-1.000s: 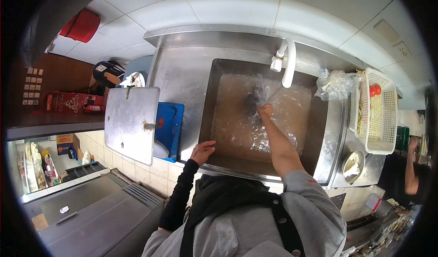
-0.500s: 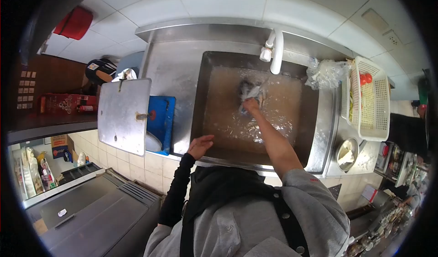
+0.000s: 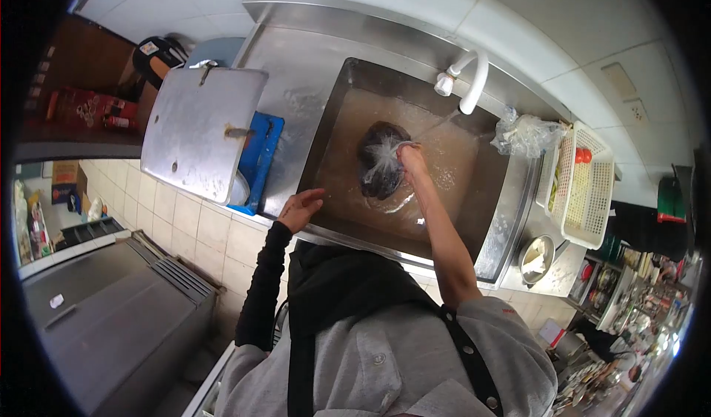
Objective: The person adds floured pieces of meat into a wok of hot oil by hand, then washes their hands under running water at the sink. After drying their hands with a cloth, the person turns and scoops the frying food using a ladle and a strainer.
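Note:
A clear plastic bag [image 3: 383, 161] with something dark in it sits in the brownish water of the sink [image 3: 326, 132]. My right hand [image 3: 411, 159] is closed round the gathered neck of the bag. What is inside the bag I cannot make out. Over the sink's front left edge hovers my left hand [image 3: 299, 209], fingers apart and holding nothing. The white faucet [image 3: 478, 80] curves over the sink's back right, and a thin stream appears to run from it towards the bag.
To the right lie a crumpled plastic bag [image 3: 522, 134], a white basket [image 3: 590, 195] with tomatoes [image 3: 583, 155] and a metal bowl [image 3: 535, 259] of pale pieces. At left, a metal panel [image 3: 204, 132] stands beside a blue tray [image 3: 264, 161].
The bag's dark, full body now shows at the water's surface, where before it was mostly under. My right hand still grips it. The view has tilted and shifted.

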